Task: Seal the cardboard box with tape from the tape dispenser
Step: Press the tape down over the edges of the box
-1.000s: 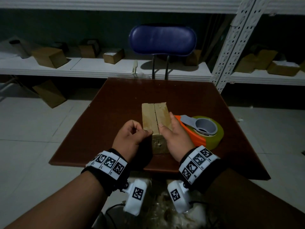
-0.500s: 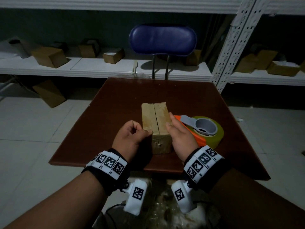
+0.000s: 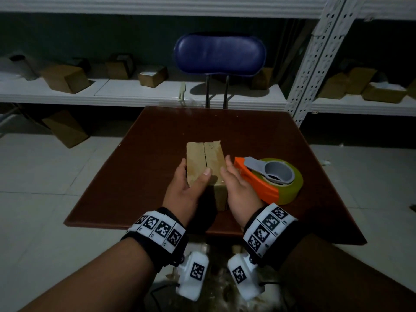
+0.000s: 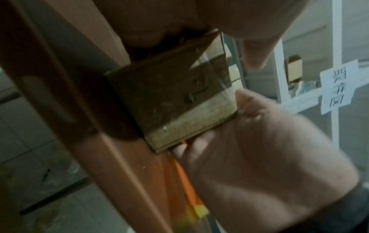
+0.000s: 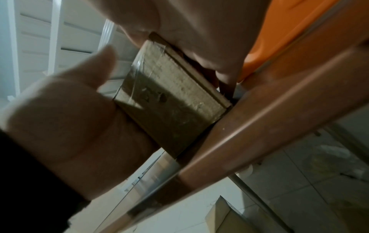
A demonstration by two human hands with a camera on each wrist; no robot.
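Tape dispenser (image 3: 269, 180) crowds box (image 3: 206, 161) toward bench's (image 3: 157, 154) right edge; left and far bench lie open.

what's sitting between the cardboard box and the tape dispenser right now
The right hand lies there, against the cardboard box's right side, with the tape dispenser just beyond it; the head view shows this.

Setting: stockroom or small warehouse packing area, dimly lit. White slotted-steel shelving (image 3: 319, 48) runs along the far wall, holding scattered cardboard boxes (image 3: 65, 78). More boxes on the tiled floor (image 3: 33, 176) at left. A brown table (image 3: 157, 154) serves as packing station; blue-backed chair (image 3: 219, 55) at its far side.
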